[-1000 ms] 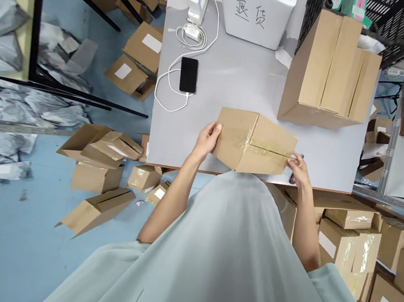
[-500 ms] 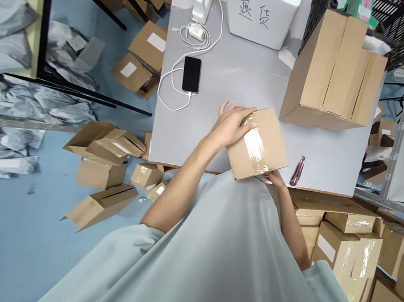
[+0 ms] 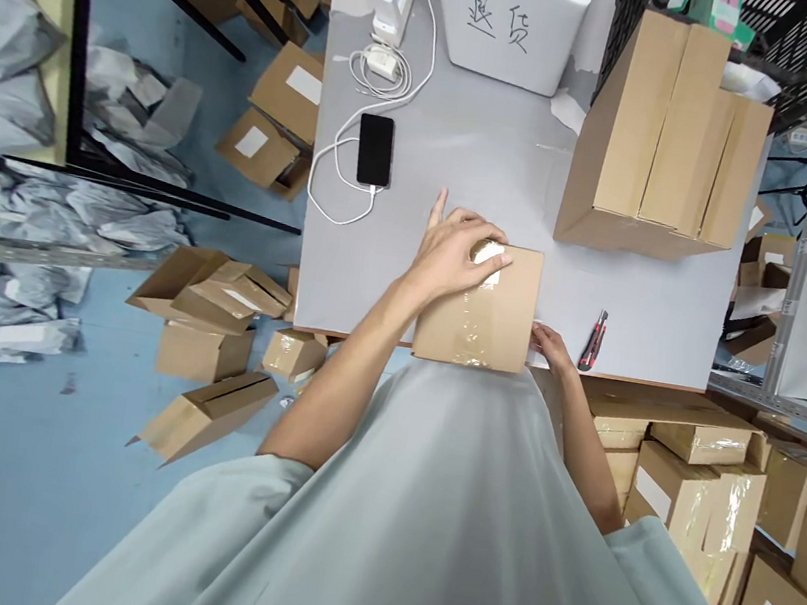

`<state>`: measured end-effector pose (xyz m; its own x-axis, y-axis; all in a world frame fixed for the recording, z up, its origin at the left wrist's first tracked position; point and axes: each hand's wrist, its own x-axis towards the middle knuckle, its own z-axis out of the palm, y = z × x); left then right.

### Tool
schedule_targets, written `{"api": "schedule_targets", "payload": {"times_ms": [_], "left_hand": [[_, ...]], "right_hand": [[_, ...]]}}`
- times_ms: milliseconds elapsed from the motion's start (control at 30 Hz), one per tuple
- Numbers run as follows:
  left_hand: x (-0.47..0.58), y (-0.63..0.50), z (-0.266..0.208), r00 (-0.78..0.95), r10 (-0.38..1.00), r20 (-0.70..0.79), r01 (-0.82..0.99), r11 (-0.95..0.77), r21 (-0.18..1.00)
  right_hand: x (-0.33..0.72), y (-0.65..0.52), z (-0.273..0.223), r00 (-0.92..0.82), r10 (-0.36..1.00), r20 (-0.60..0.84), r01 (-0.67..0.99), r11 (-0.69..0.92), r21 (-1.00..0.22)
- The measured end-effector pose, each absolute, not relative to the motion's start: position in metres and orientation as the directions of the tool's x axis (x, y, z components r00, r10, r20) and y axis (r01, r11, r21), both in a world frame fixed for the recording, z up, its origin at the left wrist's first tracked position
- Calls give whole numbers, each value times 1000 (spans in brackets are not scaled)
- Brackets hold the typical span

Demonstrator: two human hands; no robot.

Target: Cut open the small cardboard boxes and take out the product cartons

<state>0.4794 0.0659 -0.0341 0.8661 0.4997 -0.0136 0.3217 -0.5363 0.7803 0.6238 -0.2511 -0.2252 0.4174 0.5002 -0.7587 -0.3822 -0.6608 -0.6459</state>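
A small cardboard box (image 3: 498, 307) with clear tape across its top lies at the front edge of the table, close against my body. Part of a white label shows near its far edge. My left hand (image 3: 460, 253) grips the far left corner, thumb on top and index finger stretched away. At the box's right side is my right hand (image 3: 553, 346), its fingers close together and their tips against the edge. A bit of white shows by those fingertips; I cannot make out what it is. To the right lies a red and black utility knife (image 3: 593, 341).
A phone (image 3: 375, 151) on a white cable lies at the left of the grey table (image 3: 473, 141). At the back stands a white bin (image 3: 509, 30), with a large carton (image 3: 661, 149) and a black crate (image 3: 804, 59) to the right. Cartons (image 3: 685, 496) are stacked below.
The small box has turned so its edges line up with the table, and has come down and left. My right hand has moved from beneath its near corner to its right side.
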Motion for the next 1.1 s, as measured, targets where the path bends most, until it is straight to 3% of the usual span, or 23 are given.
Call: {"api": "schedule_targets", "payload": {"times_ms": [300, 467, 700, 900, 1100], "left_hand": [[444, 92, -59, 772, 630, 89, 338, -524, 781], [406, 114, -54, 629, 771, 96, 470, -476, 743], [337, 62, -28, 444, 892, -80, 720, -302, 625], [317, 30, -39, 400, 903, -156, 721, -206, 661], [335, 46, -80, 478, 852, -214, 541, -94, 836]], "right_hand": [[607, -205, -219, 368, 492, -789, -446, -651, -614], [600, -193, -206, 332, 545, -770, -484, -602, -635], [585, -181, -192, 306, 568, -764, -522, -570, -634], [574, -173, -176, 224, 655, -722, -543, -531, -650], [604, -189, -154, 447, 615, -649, -421, -496, -760]]}}
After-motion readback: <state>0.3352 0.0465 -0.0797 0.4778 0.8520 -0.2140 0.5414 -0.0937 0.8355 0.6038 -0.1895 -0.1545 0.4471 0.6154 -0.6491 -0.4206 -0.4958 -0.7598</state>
